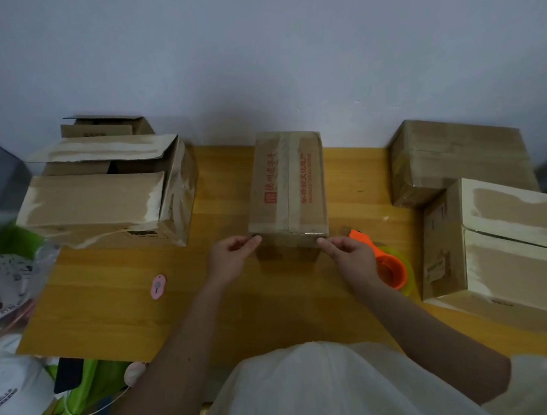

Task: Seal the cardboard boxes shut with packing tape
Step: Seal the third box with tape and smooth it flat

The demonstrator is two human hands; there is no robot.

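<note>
A closed cardboard box (pixel 285 186) with red print stands in the middle of the wooden table (pixel 109 302), with tape running along its top seam. A shiny strip of clear tape (pixel 303 234) lies along its near top edge. My left hand (pixel 233 256) pinches at the near left corner of the box with thumb and forefinger, the other fingers curled. At the near right corner, my right hand (pixel 351 253) pinches in the same way. An orange tape dispenser (pixel 391 270) lies on the table just right of my right hand.
An open box (pixel 101 194) sits at the left with a smaller open box (pixel 105 127) behind it. Two closed boxes stand at the right, one behind (pixel 458 156) and one in front (pixel 511 247). A pink cutter (pixel 158 285) lies left of my hands. A white cap (pixel 15 391) and bags crowd the left edge.
</note>
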